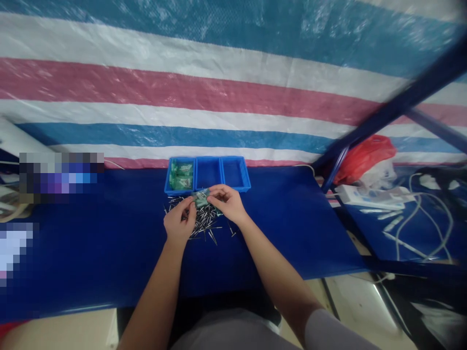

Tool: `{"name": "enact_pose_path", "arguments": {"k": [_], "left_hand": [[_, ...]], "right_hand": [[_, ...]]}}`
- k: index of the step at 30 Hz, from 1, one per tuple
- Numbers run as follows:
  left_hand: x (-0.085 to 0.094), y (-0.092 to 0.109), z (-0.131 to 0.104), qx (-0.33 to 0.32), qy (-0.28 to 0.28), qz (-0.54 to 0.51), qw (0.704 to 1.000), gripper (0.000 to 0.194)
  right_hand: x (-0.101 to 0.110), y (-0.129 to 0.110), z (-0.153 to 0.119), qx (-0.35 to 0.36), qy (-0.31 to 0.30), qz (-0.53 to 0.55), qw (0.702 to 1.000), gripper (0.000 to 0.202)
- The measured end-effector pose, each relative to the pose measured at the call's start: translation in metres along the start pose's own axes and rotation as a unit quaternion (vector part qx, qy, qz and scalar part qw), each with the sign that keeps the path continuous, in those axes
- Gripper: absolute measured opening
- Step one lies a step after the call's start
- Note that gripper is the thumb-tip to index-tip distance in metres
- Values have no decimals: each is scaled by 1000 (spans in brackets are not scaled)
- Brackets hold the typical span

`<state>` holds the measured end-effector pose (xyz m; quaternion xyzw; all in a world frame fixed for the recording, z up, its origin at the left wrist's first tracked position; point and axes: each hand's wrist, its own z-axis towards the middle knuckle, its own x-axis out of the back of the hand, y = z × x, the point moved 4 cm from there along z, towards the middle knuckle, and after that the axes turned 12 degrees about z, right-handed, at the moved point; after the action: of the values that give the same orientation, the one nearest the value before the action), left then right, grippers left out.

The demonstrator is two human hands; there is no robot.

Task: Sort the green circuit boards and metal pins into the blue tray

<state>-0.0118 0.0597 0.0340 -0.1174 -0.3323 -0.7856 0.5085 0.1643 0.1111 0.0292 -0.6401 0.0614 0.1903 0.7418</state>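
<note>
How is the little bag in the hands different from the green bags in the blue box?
The held bag is pinched by the left hand and right hand; the boxed bags lie in the left blue box. The held bag looks paler, grayish green; the boxed bags look brighter green. Both look greenish and partly see-through.

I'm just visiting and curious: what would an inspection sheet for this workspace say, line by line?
Surface: dark blue tabletop.
Job's things: small green packet over a pile of loose metal pieces; behind, a blue three-compartment tray, more green bags in its left compartment.
Clutter: red plastic bag and white power strip, far right; parts of the left side are pixelated, contents unclear.
Hands: fingers of the left hand and right hand hold the packet.
Cables: white cables looped beside the power strip.
Surroundings: striped sheet behind; blue metal frame, right.
</note>
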Motion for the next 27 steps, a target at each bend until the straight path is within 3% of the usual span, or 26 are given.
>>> {"name": "enact_pose_path", "arguments": {"k": [4, 9, 16, 27], "left_hand": [[-2, -3, -1, 27, -22, -11, 999, 33], [0, 0, 2, -9, -46, -13, 999, 22], [3, 0, 4, -26, -1, -39, 999, 15], [0, 1, 1, -56, -6, -16, 998, 20]], "right_hand": [[1, 2, 0, -8, 1, -43, 999, 23], [-2, -8, -1, 47, -13, -71, 996, 20], [-4, -7, -3, -22, -20, 5, 1000, 29], [0, -4, 0, -12, -1, -12, 1000, 24]]}}
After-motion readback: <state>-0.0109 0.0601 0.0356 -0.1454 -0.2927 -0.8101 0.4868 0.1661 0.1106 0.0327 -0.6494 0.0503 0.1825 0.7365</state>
